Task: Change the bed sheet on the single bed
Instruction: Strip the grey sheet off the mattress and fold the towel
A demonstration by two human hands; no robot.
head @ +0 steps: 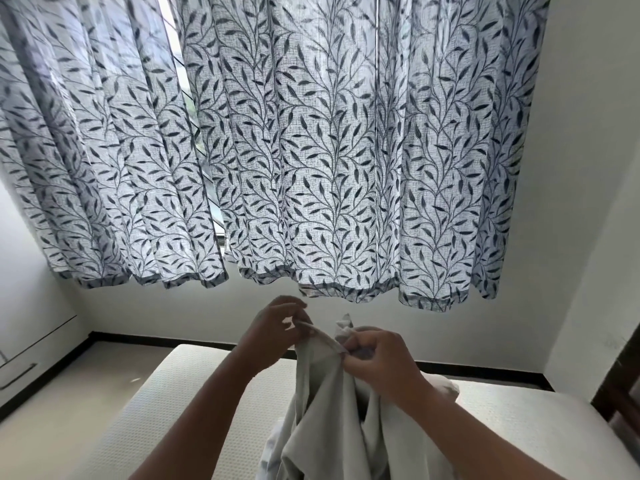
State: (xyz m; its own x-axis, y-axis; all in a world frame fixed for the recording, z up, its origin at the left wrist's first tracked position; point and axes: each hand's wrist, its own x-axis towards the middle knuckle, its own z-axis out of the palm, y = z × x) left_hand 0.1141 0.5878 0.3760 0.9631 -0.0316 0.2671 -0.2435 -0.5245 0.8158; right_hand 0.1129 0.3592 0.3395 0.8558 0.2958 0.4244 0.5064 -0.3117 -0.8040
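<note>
Both hands, L [277, 323] & R [375, 355], pinch sheet [322, 403] edge.

sheet [322, 420]: soft matt grey cloth | mattress [207, 403]: dimpled white fabric | curtain [346, 150]: woven cloth (leaf print)

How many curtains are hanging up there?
2. The left curtain hangs over the left part of the window; the right curtain, the wider one, hangs beside it. A narrow gap of window shows between them. More may hang beyond the picture's edges.
</note>
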